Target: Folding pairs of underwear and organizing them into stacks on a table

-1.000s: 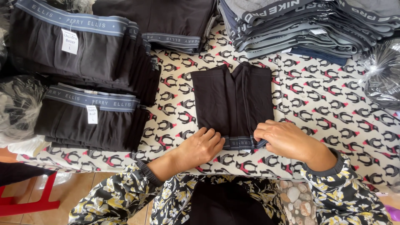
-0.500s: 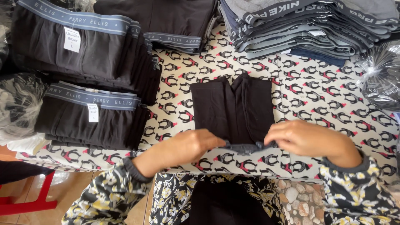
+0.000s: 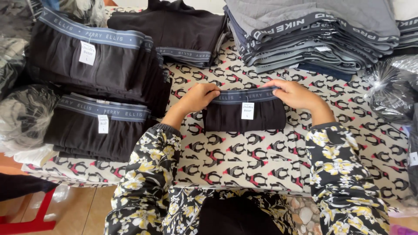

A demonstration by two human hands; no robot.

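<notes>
A pair of black boxer briefs (image 3: 235, 116) with a blue-grey waistband and a small white tag lies folded in half on the penguin-print cloth (image 3: 244, 156). My left hand (image 3: 198, 96) pinches the left end of its waistband. At the right end my right hand (image 3: 296, 93) grips the same band. Both arms wear dark floral sleeves.
Two stacks of the same black briefs (image 3: 93, 65) (image 3: 98, 128) sit at the left, another dark pile (image 3: 178, 30) at the back, and a tall grey-blue stack (image 3: 313, 35) at the back right. Crinkled plastic bags (image 3: 392, 91) (image 3: 21, 115) lie at both sides. A red stool frame (image 3: 30, 217) stands on the floor.
Both hands have carried the waistband end away from me, folding the flat briefs in half; the band and tag now face up on top.
</notes>
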